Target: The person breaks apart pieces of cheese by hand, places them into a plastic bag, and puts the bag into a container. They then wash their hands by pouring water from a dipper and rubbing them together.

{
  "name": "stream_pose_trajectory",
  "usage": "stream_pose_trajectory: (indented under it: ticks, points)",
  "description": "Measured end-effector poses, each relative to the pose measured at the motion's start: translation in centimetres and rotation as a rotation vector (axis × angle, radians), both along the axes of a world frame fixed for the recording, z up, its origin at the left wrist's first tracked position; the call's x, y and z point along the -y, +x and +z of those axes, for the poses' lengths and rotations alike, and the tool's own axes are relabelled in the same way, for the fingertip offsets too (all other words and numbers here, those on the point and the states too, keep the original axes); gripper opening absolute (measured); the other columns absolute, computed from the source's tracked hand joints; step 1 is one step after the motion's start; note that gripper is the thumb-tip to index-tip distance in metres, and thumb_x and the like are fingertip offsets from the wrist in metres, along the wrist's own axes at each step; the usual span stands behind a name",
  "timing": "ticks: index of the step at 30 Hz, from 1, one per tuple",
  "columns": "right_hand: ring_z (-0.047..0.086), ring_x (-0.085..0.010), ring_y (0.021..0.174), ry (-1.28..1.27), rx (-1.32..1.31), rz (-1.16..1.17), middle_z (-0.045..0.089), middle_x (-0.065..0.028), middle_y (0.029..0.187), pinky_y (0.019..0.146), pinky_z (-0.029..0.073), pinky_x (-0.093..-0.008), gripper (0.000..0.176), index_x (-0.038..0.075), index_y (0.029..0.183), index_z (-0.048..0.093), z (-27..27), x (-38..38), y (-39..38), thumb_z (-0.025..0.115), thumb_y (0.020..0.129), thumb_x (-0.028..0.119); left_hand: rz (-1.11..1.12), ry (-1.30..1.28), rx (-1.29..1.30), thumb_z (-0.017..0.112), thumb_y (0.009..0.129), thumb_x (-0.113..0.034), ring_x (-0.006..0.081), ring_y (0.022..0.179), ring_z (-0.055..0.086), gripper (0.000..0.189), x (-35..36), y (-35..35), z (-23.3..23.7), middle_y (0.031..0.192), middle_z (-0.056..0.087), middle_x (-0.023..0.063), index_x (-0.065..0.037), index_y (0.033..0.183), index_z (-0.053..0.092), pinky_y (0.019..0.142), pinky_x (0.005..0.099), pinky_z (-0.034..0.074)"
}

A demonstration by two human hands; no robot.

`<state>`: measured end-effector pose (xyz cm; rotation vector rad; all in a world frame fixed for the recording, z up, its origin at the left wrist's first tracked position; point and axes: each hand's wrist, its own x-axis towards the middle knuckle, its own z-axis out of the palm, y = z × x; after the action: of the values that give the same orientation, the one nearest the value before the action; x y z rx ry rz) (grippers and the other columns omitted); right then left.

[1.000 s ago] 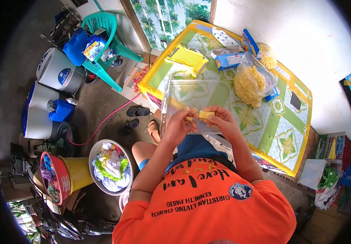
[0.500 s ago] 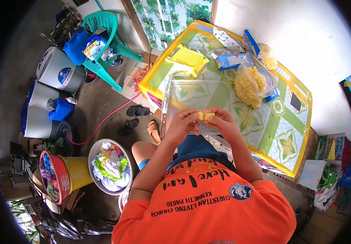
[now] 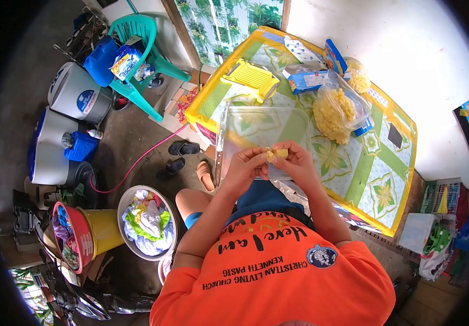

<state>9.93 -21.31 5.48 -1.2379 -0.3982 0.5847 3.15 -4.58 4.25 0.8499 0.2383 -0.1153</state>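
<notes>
Yellow piece (image 3: 276, 154), small and blocky, sits pinched between the fingers of the left hand (image 3: 245, 169) and right hand (image 3: 298, 163), over the near edge of a clear tray (image 3: 261, 120). Right of the tray, bare counter (image 3: 377, 169) shows below the bag (image 3: 336, 108).

The scene is lit brightly and evenly by daylight; the white wall (image 3: 386, 49) is nearly washed out. Soft glare is seen on the clear tray (image 3: 261, 124) on the desk (image 3: 376, 168). The floor (image 3: 131, 136) is left dimmer. Edges are bent by fisheye distortion and blackened; the yellow piece (image 3: 277, 154) at centre is rendered sharp.
</notes>
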Motion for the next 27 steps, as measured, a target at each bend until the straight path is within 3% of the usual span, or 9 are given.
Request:
stream_pose_trajectory:
  ticks: [18, 27]
  points:
    - [0.057, -0.0078, 0.089, 0.035, 0.034, 0.006, 0.060, -0.0046, 0.099, 0.076, 0.047, -0.0229, 0.024, 0.000, 0.109, 0.054, -0.60, -0.24, -0.03, 0.062, 0.086, 0.001, 0.003, -0.037, 0.036, 0.059, 0.090, -0.008, 0.0161, 0.064, 0.063, 0.014, 0.03, -0.12, -0.74, 0.081, 0.063, 0.0070, -0.002, 0.102, 0.058, 0.056, 0.0290, 0.054]
    - [0.057, -0.0085, 0.093, 0.046, 0.015, 0.023, 0.060, -0.0047, 0.101, 0.079, 0.046, -0.0231, 0.028, 0.001, 0.111, 0.053, -0.31, -0.36, 0.30, 0.064, 0.085, 0.001, 0.002, -0.137, 0.007, 0.053, 0.093, -0.012, 0.0203, 0.064, 0.063, 0.018, -0.05, 0.06, -0.36, 0.081, 0.063, 0.0105, -0.001, 0.107, 0.056, 0.058, 0.0325, 0.054]
